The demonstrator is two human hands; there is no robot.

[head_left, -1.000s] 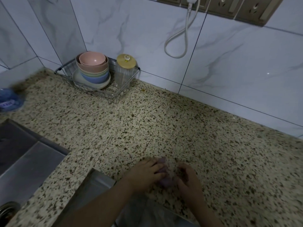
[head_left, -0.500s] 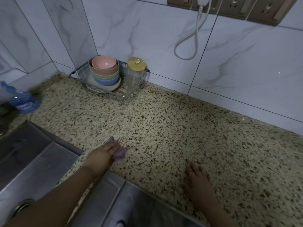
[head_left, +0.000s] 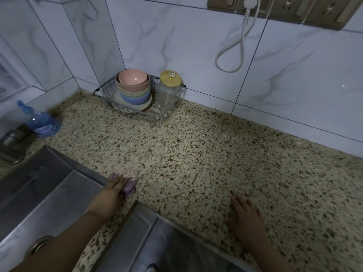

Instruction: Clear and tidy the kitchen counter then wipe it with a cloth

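Note:
My left hand (head_left: pixel 115 188) presses a small purple cloth (head_left: pixel 130 188) onto the speckled granite counter (head_left: pixel 206 154), right beside the sink's edge. The cloth is bunched under my fingers and mostly hidden by them. My right hand (head_left: pixel 245 214) lies flat on the counter near its front edge, fingers spread, holding nothing.
A steel sink (head_left: pixel 39 193) fills the left, with a tap (head_left: pixel 11 138) and a blue bottle (head_left: pixel 42 122) behind it. A wire rack (head_left: pixel 163 114) in the back corner holds stacked pastel bowls (head_left: pixel 133 87) and a lidded glass jar (head_left: pixel 169 89). A white cord (head_left: pixel 241 46) hangs from wall sockets.
My left hand carried the cloth leftward from my right hand to the sink's edge. My right hand let go and now rests flat. In the last half second both hands barely moved.

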